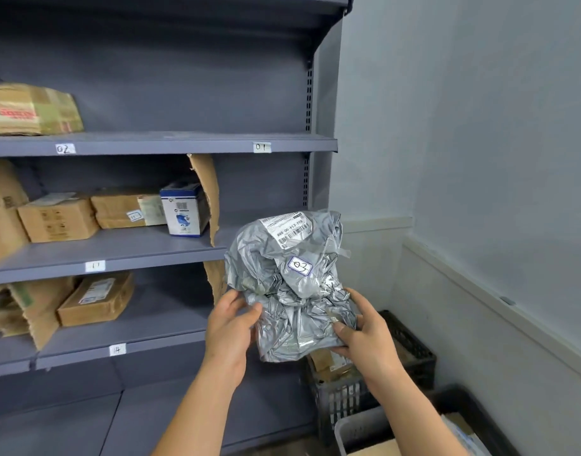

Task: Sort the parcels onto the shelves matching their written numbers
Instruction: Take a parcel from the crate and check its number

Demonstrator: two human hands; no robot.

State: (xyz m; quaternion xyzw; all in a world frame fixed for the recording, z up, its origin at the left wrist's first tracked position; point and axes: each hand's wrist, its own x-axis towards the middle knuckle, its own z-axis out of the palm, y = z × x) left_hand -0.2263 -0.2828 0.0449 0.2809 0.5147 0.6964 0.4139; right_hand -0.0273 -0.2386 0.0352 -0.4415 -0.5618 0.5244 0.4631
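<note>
Partly done: cardboard boxes (59, 218) sit on numbered shelves (184, 143); left hand (230, 330) and right hand (368, 340) grip, fingers (251, 312) curled, a grey mailer bag (282, 284) marked 03; the black crate (410, 343) holds more.

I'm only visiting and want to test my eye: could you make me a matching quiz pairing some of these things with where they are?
Things:
1 silver parcel
2 blue-and-white box
3 black crate
4 taped brown carton

Places:
A on the shelf tagged 02
B low down, right of the shelving
C held by the left hand and right hand
D on the shelf tagged 11

Pairs: 1-C, 2-D, 3-B, 4-A
</note>
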